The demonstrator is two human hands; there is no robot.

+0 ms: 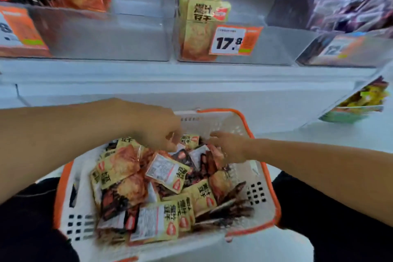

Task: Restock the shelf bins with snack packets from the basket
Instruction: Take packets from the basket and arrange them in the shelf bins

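The basket point(262, 178) sits in front of the shelf point(148, 78), between the person's knees. Packets point(148, 187) lie heaped in it. Both hands reach into its far end, the left hand point(157, 132) beside the right hand point(228, 148). On the shelf stand three bins: left bin point(102, 36), middle bin point(265, 44), right bin point(350, 49). A price tag point(232, 41) hangs on the middle bin's front.

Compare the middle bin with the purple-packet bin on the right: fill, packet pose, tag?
The middle bin holds one upright row of beige packets at its left, the rest bare; the right bin holds a loose heap of purple packets. The middle bin's tag reads 17.8 and is sharp; the right bin's tag is blurred. Both bins are clear plastic on the same shelf.
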